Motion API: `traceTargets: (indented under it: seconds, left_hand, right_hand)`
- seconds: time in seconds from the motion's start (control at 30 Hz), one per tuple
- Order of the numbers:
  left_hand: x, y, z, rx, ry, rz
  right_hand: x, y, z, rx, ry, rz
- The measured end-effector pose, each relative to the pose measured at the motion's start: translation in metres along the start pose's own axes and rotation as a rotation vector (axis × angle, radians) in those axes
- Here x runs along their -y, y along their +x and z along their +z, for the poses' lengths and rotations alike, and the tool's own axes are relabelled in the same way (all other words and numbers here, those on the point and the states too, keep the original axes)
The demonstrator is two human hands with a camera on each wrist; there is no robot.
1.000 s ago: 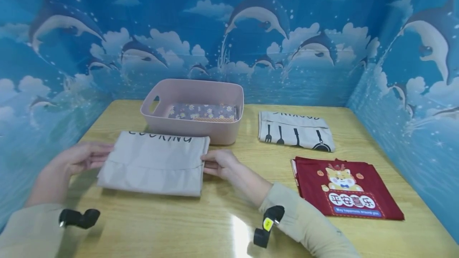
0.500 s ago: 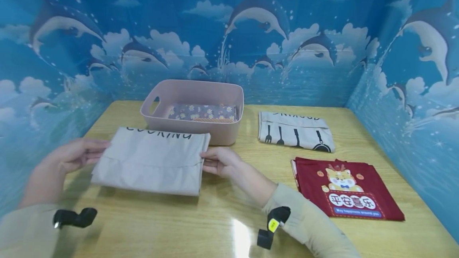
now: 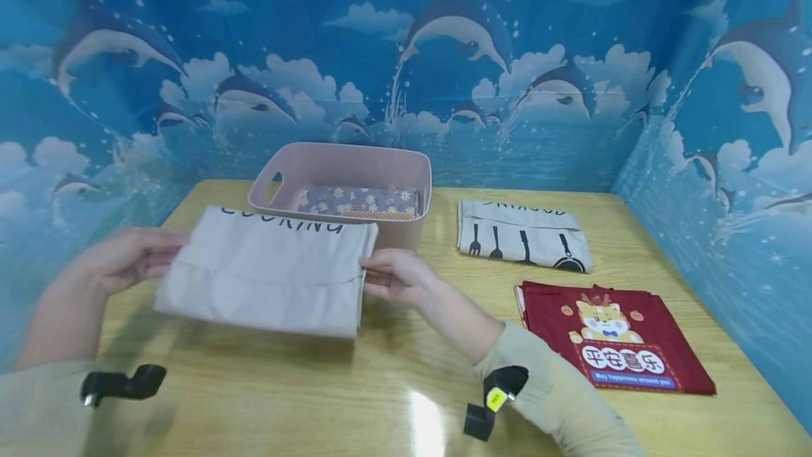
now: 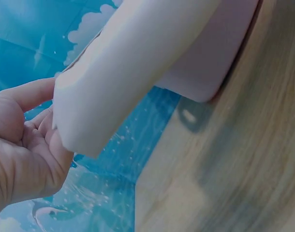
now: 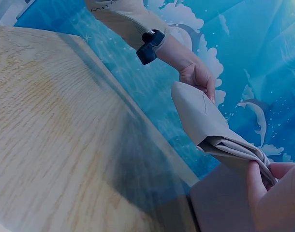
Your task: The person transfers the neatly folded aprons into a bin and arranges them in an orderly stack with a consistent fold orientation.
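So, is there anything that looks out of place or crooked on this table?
Nothing is spilled or damaged. The only uneven thing is the beige folded cloth, which the left hand and right hand hold by its ends above the table, slightly tilted. The utensil-print cloth and red cloth lie flat; a floral cloth sits in the pink basket.

The folded beige apron (image 3: 266,277) is matt woven cloth, smooth with a few soft creases and a stitched seam line. The pink basket (image 3: 387,164) looks like moulded plastic with a dull satin finish; the floral piece (image 3: 358,201) inside it is printed cloth. The table (image 3: 355,393) is pale wood-grain with a glossy coat that throws back a bright glare. The cutlery-print apron (image 3: 523,235) is matt fabric, and the red printed cloth (image 3: 618,337) looks slightly smoother
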State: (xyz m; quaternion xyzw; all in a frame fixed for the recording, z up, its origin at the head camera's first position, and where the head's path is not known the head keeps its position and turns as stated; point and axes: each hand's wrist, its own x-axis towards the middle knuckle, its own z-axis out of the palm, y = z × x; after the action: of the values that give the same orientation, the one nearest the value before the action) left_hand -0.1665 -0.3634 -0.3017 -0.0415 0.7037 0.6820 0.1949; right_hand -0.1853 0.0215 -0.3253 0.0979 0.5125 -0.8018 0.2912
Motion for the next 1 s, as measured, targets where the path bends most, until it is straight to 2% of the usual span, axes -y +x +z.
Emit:
traceTargets:
  seconds: [0.4, 0.5, 0.73, 1.0]
  left_hand:
    - [-0.023, 0.003, 0.012, -0.034, -0.028, 0.042]
    - [-0.028, 0.006, 0.016, -0.041, -0.044, 0.037]
    - [-0.039, 0.017, 0.025, -0.047, -0.042, 0.04]
    - [-0.048, 0.026, 0.038, -0.06, -0.066, 0.034]
  right_hand:
    - [0.021, 0.0, -0.003, 0.02, -0.041, -0.061]
    - [0.027, 0.003, -0.005, 0.008, -0.05, -0.073]
    - [0.042, 0.008, -0.012, -0.078, -0.091, -0.092]
    - [0.054, 0.009, -0.02, -0.086, -0.132, -0.102]
